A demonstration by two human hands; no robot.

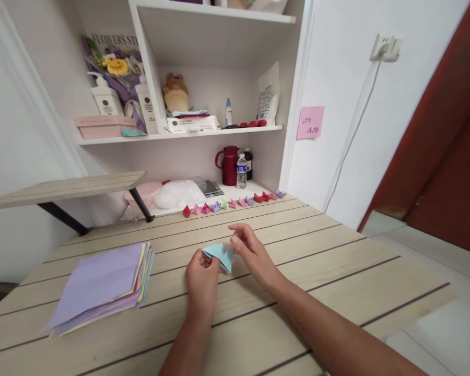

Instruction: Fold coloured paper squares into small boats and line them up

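Note:
Over the middle of a wooden table (337, 292), both my hands hold a light blue piece of folded paper (220, 255). My left hand (202, 279) pinches its left corner with closed fingers. My right hand (248, 250) grips the paper's right edge between thumb and fingers, the index finger curled above it. The paper is folded into a pointed, roughly triangular shape and sits just above the tabletop.
A stack of coloured paper sheets (102, 284), lilac on top, lies to the left. A row of several small folded paper pieces (231, 203) lines the table's far edge. Behind are shelves with a red jug (230, 165), a water bottle (241, 171) and boxes.

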